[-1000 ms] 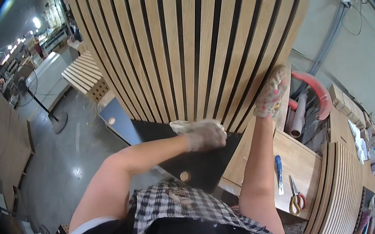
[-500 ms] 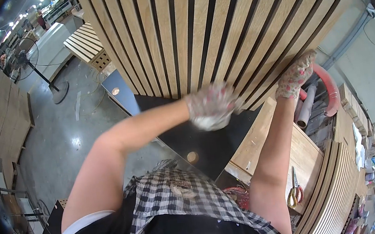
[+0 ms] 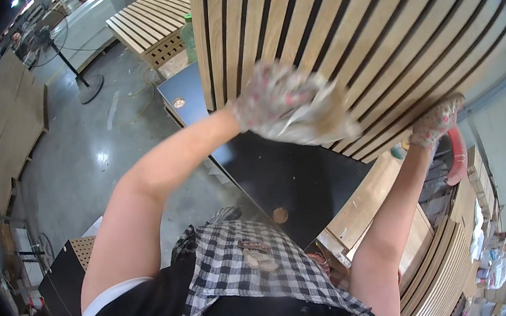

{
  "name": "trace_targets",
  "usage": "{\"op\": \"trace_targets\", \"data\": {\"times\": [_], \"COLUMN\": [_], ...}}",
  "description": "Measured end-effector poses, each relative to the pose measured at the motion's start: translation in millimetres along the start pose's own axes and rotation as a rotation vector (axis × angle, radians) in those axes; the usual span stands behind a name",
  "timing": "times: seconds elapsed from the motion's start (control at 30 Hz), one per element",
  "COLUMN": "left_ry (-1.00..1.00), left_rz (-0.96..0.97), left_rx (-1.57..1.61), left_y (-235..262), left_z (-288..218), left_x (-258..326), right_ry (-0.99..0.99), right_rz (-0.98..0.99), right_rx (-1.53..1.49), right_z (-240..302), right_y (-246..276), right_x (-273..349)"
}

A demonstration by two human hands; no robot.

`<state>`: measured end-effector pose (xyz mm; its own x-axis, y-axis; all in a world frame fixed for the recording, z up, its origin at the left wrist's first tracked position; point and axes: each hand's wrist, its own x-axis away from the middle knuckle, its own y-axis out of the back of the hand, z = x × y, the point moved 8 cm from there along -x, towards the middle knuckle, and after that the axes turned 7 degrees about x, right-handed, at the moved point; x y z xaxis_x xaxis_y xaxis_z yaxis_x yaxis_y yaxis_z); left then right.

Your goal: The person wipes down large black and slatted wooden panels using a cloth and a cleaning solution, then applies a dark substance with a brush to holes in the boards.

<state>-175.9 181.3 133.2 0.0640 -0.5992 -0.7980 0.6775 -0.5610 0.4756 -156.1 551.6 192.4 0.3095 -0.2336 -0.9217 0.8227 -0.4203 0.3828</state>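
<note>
Along the flat black board's (image 3: 305,180) far side, the pale slatted wooden panel (image 3: 320,32) is probably stiff and heavy (best held by its edges). The gloved left hand (image 3: 271,98) clutches a crumpled whitish cloth (image 3: 327,123); the gloved right hand (image 3: 435,121) touches the panel's edge, closure unclear.

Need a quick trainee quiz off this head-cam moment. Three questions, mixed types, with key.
1. Fill in the blank: the left hand holds a pale, blurred cloth-like thing and wears a patterned ____.
2. True or false: the right hand is at the right-hand edge of the slatted wooden panel.
3. Multiple choice: what stands on the grey floor at the picture's left?
A) a stepladder
B) a pedestal fan
C) a potted plant

Key:
1. glove
2. True
3. B
</note>
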Motion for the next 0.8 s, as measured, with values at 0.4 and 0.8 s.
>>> {"op": "trace_targets", "data": {"times": [0.4,0.8], "left_ry": [0.176,0.713], "left_rz": [-0.371,-0.225], "left_rx": [0.077,0.74], "left_y": [69.4,50.7], "left_z": [109.1,158.7], "left_x": [-61.0,155.2], "right_ry": [-0.115,-0.222], "right_rz": [0.057,-0.011], "right_rx": [-0.341,-0.746], "right_z": [-4.0,-5.8], "right_y": [-15.5,3.2], "right_x": [-12.6,-1.6]}}
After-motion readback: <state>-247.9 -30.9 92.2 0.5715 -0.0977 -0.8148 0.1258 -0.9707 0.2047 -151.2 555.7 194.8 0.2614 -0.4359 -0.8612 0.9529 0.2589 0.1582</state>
